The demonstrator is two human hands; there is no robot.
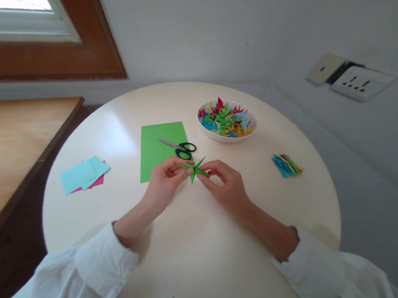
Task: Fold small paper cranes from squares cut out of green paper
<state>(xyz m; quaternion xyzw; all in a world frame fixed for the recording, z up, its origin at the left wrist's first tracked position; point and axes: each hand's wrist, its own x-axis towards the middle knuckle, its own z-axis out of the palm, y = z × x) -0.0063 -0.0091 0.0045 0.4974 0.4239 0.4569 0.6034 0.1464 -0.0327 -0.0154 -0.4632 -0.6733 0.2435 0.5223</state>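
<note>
A small green origami crane with pointed tips spread out is held between both hands above the table. My left hand pinches its left tip between thumb and fingers. On the other side, my right hand pinches the right tip the same way. Just beyond the hands lie scissors with black handles, closed, resting partly on a sheet of green paper. A white bowl behind the right hand is heaped with small folded paper cranes in red, blue, green and yellow.
The round white table stands by the wall. Light blue and red paper sheets lie at left, a bundle of coloured paper pieces at right. A wooden desk adjoins at far left; a wall socket is at right.
</note>
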